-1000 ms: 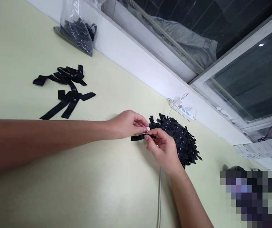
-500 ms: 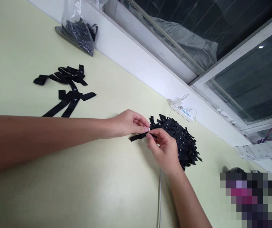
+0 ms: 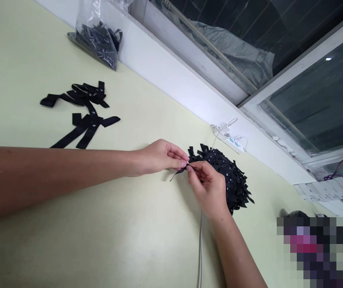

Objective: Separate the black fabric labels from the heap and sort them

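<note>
A short black ribbon [image 3: 180, 171] is pinched between thumb and index finger of my right hand [image 3: 210, 185], its narrow end pointing down to the left. My left hand [image 3: 164, 155] is closed, with thumb and index fingertip meeting at a tiny white piece [image 3: 187, 163] against the ribbon. The fingertips of both hands nearly touch and partly hide the ribbon. Right behind my right hand lies a heap of black ribbon pieces [image 3: 234, 176], many with small white marks. More loose black ribbons [image 3: 92, 116] are spread on the table beyond my left forearm.
A clear plastic bag [image 3: 96, 44] with black pieces stands against the white ledge. Near the heap is a white power strip [image 3: 231, 138] with cords. A pale cable [image 3: 201, 248] runs down the table [image 3: 123, 232]. A blurred patch [image 3: 309, 248] covers the lower right.
The ribbon in my right hand has turned, so its left end now looks thin and edge-on. My right fingertips have come slightly closer to my left ones.
</note>
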Demonstrator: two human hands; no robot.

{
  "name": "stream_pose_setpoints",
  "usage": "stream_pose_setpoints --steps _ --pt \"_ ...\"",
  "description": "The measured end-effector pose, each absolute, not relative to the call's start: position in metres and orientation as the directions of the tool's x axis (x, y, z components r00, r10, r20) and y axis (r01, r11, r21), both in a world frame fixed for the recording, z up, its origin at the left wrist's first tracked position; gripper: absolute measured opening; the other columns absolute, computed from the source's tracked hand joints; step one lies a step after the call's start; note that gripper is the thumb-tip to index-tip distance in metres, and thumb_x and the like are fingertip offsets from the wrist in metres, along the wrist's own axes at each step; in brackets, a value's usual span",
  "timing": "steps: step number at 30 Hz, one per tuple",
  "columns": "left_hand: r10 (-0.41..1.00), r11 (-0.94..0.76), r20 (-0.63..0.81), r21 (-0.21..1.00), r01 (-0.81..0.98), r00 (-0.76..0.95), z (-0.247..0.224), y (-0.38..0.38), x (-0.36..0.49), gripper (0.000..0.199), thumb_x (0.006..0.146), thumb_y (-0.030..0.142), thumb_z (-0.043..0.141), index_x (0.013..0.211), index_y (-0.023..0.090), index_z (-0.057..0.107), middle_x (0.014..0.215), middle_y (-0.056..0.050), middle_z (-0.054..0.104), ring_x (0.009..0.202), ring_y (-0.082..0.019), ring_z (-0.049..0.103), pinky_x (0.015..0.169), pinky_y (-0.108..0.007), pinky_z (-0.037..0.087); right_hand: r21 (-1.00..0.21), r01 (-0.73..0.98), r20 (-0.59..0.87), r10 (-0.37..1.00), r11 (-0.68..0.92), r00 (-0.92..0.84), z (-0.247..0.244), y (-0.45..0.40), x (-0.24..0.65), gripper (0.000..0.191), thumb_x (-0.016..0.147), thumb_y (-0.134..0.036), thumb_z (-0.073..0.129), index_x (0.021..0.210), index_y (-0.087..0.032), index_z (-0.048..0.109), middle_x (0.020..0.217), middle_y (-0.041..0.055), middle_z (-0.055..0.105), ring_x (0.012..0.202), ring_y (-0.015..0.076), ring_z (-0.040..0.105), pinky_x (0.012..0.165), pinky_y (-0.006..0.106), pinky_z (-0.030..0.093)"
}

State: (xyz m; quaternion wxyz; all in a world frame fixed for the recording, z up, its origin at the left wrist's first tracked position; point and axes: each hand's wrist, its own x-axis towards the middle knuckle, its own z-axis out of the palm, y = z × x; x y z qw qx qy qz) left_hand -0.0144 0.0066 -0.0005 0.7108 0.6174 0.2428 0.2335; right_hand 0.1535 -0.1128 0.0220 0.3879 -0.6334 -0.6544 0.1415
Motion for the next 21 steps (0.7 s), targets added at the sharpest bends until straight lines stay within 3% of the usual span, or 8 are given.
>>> stream_pose_setpoints --steps 12,21 --pt "0.624 0.118 -0.087 0.993 0.016 0.776 0.0059 0.0059 -0.0152 0.034 0.076 0.041 0.081 0.105 0.025 0.078 0.106 -0.004 0.078 0.111 -0.023 0.068 0.101 -0.038 0.051 -0.661 0.731 0.378 0.917 0.169 0.130 0.0219 -0.1130 0.1512 0.008 0.093 -0.025 0.062 0.096 -0.021 0.069 0.079 -0.0001 0.069 0.062 0.0122 0.060 0.057 0.024 0.048" --pt "0.661 0.119 -0.084 0.993 0.006 0.746 0.0033 0.0049 -0.0139 0.036 0.068 0.036 0.088 0.101 0.023 0.079 0.100 -0.003 0.078 0.103 -0.020 0.071 0.100 -0.036 0.054 -0.656 0.740 0.377 0.914 0.148 0.151 0.0203 -0.1131 0.1482 0.007 0.092 -0.025 0.063 0.094 -0.021 0.069 0.081 0.0003 0.071 0.064 0.0123 0.060 0.059 0.025 0.048"
